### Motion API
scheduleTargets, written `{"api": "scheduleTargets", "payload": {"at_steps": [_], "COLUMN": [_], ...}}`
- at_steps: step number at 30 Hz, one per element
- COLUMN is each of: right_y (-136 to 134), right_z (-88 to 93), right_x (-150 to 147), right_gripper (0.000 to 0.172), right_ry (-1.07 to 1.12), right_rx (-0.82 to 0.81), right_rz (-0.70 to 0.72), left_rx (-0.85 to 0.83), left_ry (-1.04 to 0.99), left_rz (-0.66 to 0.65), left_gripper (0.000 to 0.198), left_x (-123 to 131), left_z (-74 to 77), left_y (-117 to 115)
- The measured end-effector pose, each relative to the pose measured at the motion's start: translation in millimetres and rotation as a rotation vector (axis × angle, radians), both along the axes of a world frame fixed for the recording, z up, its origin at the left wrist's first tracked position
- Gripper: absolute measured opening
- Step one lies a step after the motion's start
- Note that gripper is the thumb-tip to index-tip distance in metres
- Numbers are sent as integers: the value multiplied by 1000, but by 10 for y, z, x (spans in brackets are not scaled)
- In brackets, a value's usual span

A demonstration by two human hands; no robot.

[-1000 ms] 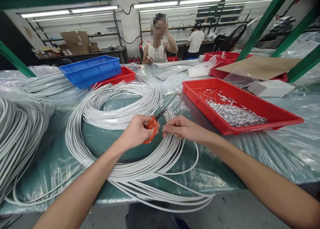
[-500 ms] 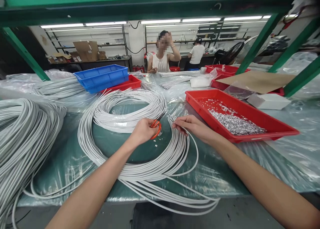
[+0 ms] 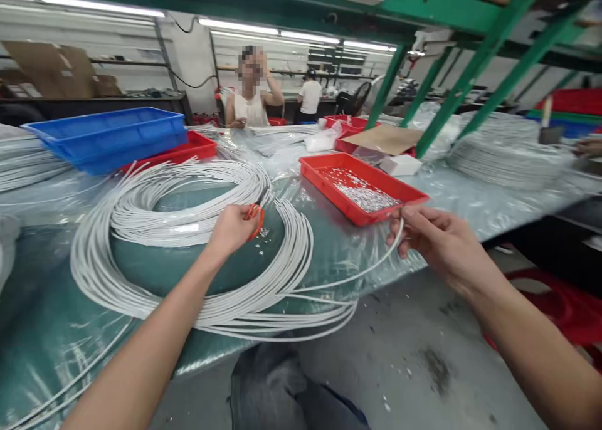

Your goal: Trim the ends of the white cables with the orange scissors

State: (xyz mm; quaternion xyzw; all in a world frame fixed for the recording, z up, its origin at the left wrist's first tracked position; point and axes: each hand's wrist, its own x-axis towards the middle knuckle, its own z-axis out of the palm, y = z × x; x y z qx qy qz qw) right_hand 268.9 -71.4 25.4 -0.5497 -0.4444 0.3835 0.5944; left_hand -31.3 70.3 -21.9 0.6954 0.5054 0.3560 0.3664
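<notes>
My left hand (image 3: 231, 230) is closed around the orange handles of a pair of scissors (image 3: 256, 220), above the middle of a large white cable coil (image 3: 91, 254). The dark blades point away from me and are partly hidden. Out to the right, my right hand (image 3: 439, 242) pinches the end of one white cable (image 3: 360, 278) between thumb and fingers. That cable bows from the coil toward the hand, apart from the others. Several cut ends (image 3: 286, 205) of the coil lie bunched between my two hands. A second white coil (image 3: 188, 226) lies behind, overlapping the first.
A red tray (image 3: 345, 212) of small silvery pieces stands behind my right hand. Blue trays (image 3: 117, 135) sit back left, partly over a red one. Green posts (image 3: 463, 82) rise at the right. A person (image 3: 251, 107) sits across the table. The table's front edge runs below the coil.
My right hand has moved right and nearer me, drawing one cable end out from the bunch. The view has turned right. My left hand still grips the scissors over the coil.
</notes>
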Motion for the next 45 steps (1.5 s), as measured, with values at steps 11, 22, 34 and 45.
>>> {"api": "scheduleTargets", "payload": {"at_steps": [11, 22, 34, 45], "right_y": [-727, -167, -103, 1562], "right_z": [-1283, -1537, -321, -339], "right_x": [27, 215, -126, -583], "right_gripper": [10, 25, 42, 24], "right_ry": [373, -275, -918, -1426], "right_rx": [-463, -412, -263, -383], "right_rz": [-272, 41, 525, 389], "left_rx": [-68, 90, 105, 102], "left_ry": [-67, 106, 208, 253], "left_rz": [45, 44, 23, 43], "left_gripper": [36, 28, 26, 29], "left_x": [36, -52, -37, -73], "left_z": [190, 93, -52, 0], "left_y": [-326, -27, 23, 3]}}
